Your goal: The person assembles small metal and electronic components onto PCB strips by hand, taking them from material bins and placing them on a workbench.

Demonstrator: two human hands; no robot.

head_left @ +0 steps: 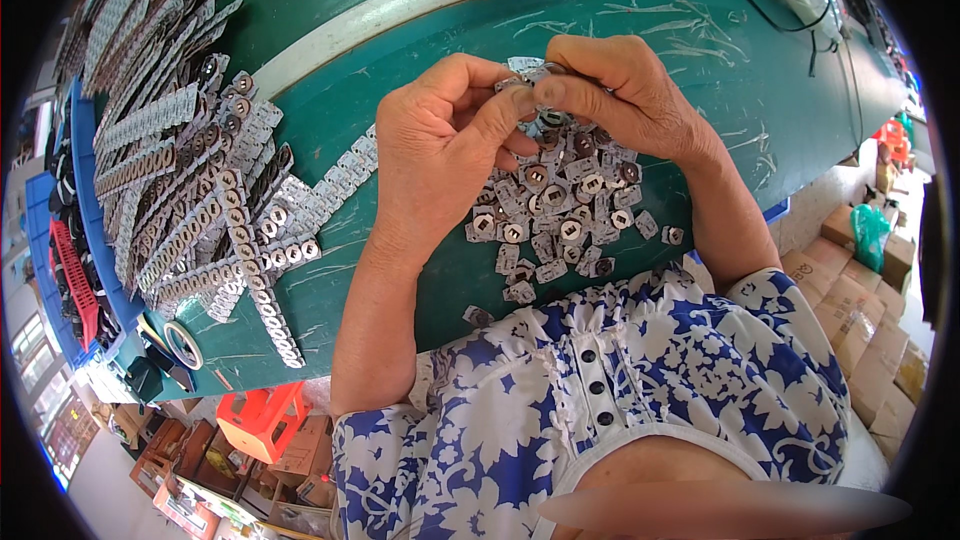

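My left hand [440, 145] and my right hand [630, 98] meet above the workbench, thumbs and forefingers pinched close together. Between them shows a small silvery piece of metal strip [527, 66], mostly covered by the fingers. Right below lies a loose pile of small metal plates [550, 202], many with a round dark or pale centre. A long strip of joined plates [340, 175] runs from the left side toward my left wrist. Further left, a large heap of such strips [190, 190] lies stacked and crossed.
The green workbench [350, 80] carries a pale raised bar [420, 0] across its far part. Blue bins [95, 210] and a tape roll [182, 345] are at the left edge. A red stool [262, 422] stands below; cardboard boxes [850, 300] are stacked at right.
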